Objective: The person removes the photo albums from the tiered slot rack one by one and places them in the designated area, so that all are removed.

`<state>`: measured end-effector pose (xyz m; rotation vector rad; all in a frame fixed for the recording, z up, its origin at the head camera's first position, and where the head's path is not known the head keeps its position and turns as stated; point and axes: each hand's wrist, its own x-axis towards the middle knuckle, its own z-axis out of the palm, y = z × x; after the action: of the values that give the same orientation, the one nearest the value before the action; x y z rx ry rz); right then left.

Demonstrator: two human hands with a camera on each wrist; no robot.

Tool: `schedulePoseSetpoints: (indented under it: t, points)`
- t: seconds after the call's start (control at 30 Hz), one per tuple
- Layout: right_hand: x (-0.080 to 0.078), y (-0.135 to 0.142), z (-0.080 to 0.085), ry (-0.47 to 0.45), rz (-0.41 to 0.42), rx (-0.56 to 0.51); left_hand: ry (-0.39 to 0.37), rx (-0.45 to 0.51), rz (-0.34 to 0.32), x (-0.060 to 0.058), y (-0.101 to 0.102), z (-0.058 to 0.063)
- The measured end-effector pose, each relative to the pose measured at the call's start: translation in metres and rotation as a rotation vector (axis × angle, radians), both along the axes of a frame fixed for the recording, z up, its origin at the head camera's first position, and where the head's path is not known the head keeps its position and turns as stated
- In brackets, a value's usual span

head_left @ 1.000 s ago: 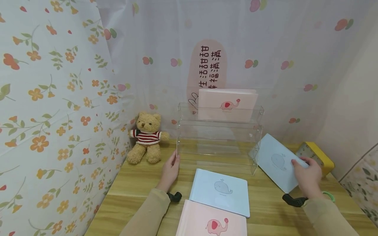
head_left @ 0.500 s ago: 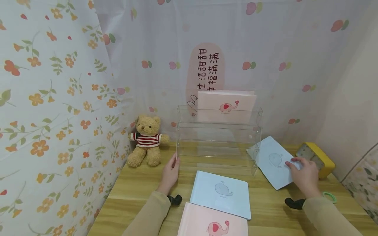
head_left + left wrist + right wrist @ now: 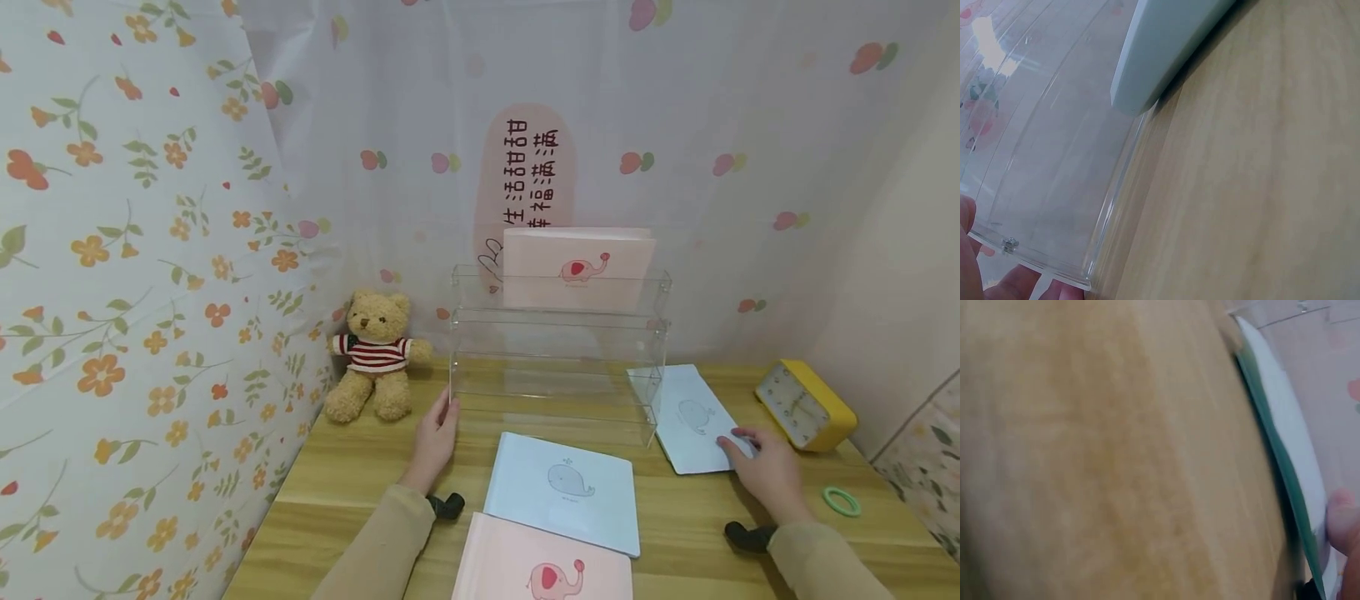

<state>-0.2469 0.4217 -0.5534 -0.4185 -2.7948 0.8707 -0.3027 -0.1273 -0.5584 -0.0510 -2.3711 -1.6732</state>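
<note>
A clear acrylic display rack (image 3: 480, 287) with several tiers stands on the wooden table. My left hand (image 3: 433, 437) grips its left side panel; in the left wrist view the fingers (image 3: 1016, 284) wrap the panel's edge. A pink book with an elephant (image 3: 581, 262) leans in the rack's top tier. To the right of the rack, my right hand (image 3: 768, 471) pinches the right edge of a light blue book with a whale (image 3: 678, 429), held low over the table. The thumb (image 3: 1342, 519) presses its cover. The book's far corner shows through the rack's right panel.
A second blue whale book (image 3: 558, 496) lies before the rack, touching a pink elephant book (image 3: 540, 554) nearer me. A teddy bear (image 3: 375, 354) sits at left, a yellow clock (image 3: 806, 404) stands at right, and a green ring (image 3: 842, 502) lies near the right wrist.
My right hand has lowered the blue whale book toward the table and turned it more upright in view, uncovering the clock and the green ring. The left hand stays on the rack.
</note>
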Motion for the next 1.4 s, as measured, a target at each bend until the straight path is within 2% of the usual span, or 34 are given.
schedulePoseSetpoints:
  t: [0.23, 0.33, 0.47, 0.57, 0.67, 0.87, 1.1, 1.23, 1.33, 1.4]
  points:
    - [0.011, -0.008, -0.011, 0.124, 0.012, 0.054, 0.052, -0.014, -0.011, 0.0, -0.002, 0.002]
    - [0.011, -0.015, -0.012, 0.183, 0.021, 0.062, 0.091, -0.034, 0.0, -0.011, -0.009, -0.012]
    - [0.007, -0.021, -0.01, 0.237, 0.043, 0.062, 0.137, -0.03, 0.017, -0.014, -0.015, -0.012]
    - [0.008, -0.022, -0.009, 0.242, 0.041, 0.05, 0.124, -0.004, -0.002, -0.005, -0.013, 0.0]
    - [0.012, -0.021, -0.009, 0.215, 0.027, 0.036, 0.092, -0.012, -0.021, -0.003, -0.013, 0.0]
    - [0.017, -0.02, -0.01, 0.179, -0.017, 0.018, 0.015, -0.006, -0.015, -0.002, -0.01, 0.0]
    - [0.016, -0.02, -0.01, 0.156, -0.039, 0.007, 0.02, 0.012, -0.01, -0.002, -0.01, 0.0]
    - [0.018, -0.02, -0.009, 0.184, -0.062, -0.053, 0.016, 0.02, -0.019, -0.002, -0.008, 0.002]
    - [0.021, -0.02, -0.008, 0.237, -0.119, -0.11, 0.016, 0.018, -0.02, -0.002, -0.005, 0.002]
    - [0.024, -0.022, -0.007, 0.264, -0.146, -0.104, 0.014, 0.016, -0.021, -0.002, -0.003, 0.001]
